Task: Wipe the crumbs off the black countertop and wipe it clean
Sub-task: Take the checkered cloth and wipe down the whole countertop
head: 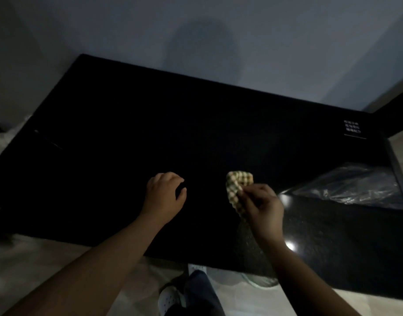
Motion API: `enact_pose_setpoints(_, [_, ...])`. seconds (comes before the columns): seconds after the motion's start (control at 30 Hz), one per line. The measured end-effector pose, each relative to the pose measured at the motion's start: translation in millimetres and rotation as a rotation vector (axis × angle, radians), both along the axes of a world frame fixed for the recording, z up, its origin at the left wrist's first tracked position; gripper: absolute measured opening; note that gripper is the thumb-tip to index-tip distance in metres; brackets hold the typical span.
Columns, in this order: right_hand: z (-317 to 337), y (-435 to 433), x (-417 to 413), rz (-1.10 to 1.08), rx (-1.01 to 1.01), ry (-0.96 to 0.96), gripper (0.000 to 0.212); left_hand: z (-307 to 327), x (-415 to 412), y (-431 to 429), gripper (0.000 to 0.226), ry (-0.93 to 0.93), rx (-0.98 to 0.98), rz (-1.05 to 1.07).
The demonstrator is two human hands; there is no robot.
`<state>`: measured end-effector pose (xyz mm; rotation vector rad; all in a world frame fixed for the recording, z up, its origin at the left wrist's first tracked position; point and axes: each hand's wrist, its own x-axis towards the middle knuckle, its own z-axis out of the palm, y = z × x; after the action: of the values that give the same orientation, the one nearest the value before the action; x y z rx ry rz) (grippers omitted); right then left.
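One broad black countertop (150, 133) across most of the view, far edge against a pale wall, near edge just ahead of the feet. Judged hard, flat and fixed. Glossy and speckled toward the near right corner, with two bright glints there, so likely slick under a wipe and quick to show streaks. Nothing to take hold of here, only to press on.

Next in size, a crumpled sheet of clear plastic (355, 190) at the right edge, near the right hand but apart from it. Probably thin, light and crackly, apt to slide or snag if brushed.

Then the left hand (165, 195), around the middle of the front half of the surface, fingers loosely curled downward, holding nothing visible. Touching the surface or just above it: impossible to tell.

Right hand (262, 208), further toward the right edge, thumb and fingertips pinched on the checked cloth (238, 183). Cloth bunched and drooping from the pinch, upper fold lifted, lower end trailing beneath the palm. Judged soft, light and limp, not fragile. Better gathered into a pad under a flat palm than held by one corner, for even pressure.

Smaller still, a white printed label (352, 128) by the far right corner.

Crumbs: too small and too dark to make out anywhere.
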<state>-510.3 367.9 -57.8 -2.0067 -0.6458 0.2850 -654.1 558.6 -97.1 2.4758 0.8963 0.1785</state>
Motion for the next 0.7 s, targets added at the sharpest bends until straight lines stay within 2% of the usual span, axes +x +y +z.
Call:
enact_pose_setpoints(0.13, [-7,50,57,0.022,-0.005,-0.061,0.012,3,17,25,0.042,0.002,-0.017,0.043])
enact_pose_setpoints(0.27, [-18,97,114,0.025,-0.005,-0.115,0.013,4,43,56,0.050,0.053,0.048,0.076])
enact_pose_setpoints(0.4, [-20,140,164,0.092,-0.012,-0.120,0.013,5,71,84,0.069,0.044,0.097,0.071])
enact_pose_setpoints(0.7, [-32,233,249,0.003,-0.065,-0.275,0.019,-17,110,138,0.068,0.054,0.179,0.005])
